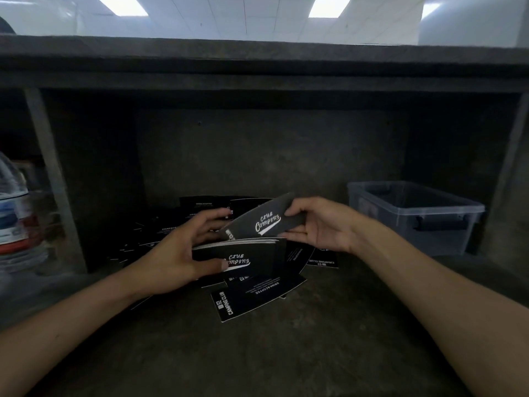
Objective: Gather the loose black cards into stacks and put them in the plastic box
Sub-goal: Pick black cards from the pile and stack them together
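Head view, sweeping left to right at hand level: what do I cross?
Bottle → left hand → card stack it grips → right hand → plastic box. The single card pinched by the right hand overlaps the stack, so it is left unplaced.

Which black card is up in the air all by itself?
The single card pinched by the right hand, above the stack gripped by the left hand; the loose cards lie below.
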`<state>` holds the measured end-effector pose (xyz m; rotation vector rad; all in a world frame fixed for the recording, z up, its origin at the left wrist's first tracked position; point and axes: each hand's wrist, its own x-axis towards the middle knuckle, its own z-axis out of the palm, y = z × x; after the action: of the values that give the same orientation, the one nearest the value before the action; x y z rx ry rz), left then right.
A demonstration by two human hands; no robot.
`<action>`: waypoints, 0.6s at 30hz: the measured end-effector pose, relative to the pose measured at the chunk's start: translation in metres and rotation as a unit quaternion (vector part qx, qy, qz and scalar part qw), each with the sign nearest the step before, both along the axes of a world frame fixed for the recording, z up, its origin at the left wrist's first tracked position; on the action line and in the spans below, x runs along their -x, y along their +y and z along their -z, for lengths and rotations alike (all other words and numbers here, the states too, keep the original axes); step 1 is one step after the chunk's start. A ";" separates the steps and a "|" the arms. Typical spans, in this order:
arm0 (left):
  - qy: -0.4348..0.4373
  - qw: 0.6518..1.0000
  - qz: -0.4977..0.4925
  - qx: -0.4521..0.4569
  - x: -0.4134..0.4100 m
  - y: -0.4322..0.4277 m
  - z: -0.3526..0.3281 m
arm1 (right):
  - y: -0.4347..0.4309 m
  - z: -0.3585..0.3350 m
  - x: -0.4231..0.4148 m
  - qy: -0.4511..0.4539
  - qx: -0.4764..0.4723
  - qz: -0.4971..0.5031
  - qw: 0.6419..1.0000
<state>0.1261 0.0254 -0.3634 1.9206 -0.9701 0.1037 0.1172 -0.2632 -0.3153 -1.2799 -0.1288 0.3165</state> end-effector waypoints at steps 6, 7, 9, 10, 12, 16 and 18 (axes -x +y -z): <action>-0.004 1.000 0.011 -0.013 0.005 0.000 -0.003 | -0.012 0.000 0.001 -0.162 0.412 0.078 0.893; -0.012 1.000 0.009 -0.014 0.006 0.000 -0.003 | -0.016 -0.001 0.001 -0.201 0.477 0.108 0.849; -0.022 1.000 0.004 -0.012 0.007 0.000 -0.004 | -0.025 -0.003 0.001 -0.217 0.568 0.061 0.791; -0.025 1.000 0.001 -0.013 0.007 0.000 -0.004 | -0.028 -0.003 0.003 -0.194 0.594 0.005 0.781; -0.037 0.999 -0.001 -0.020 0.008 -0.001 -0.005 | -0.029 -0.003 0.004 -0.147 0.637 -0.066 0.754; -0.034 0.999 0.002 -0.012 0.006 -0.002 -0.003 | -0.028 -0.009 0.004 -0.116 0.693 -0.052 0.709; -0.027 1.000 -0.006 -0.006 0.005 -0.002 -0.002 | -0.035 -0.010 0.004 -0.102 0.710 -0.034 0.696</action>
<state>0.1213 0.0235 -0.3614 1.9440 -0.9974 0.1572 0.1132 -0.2979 -0.3054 -2.8877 -0.1109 0.3252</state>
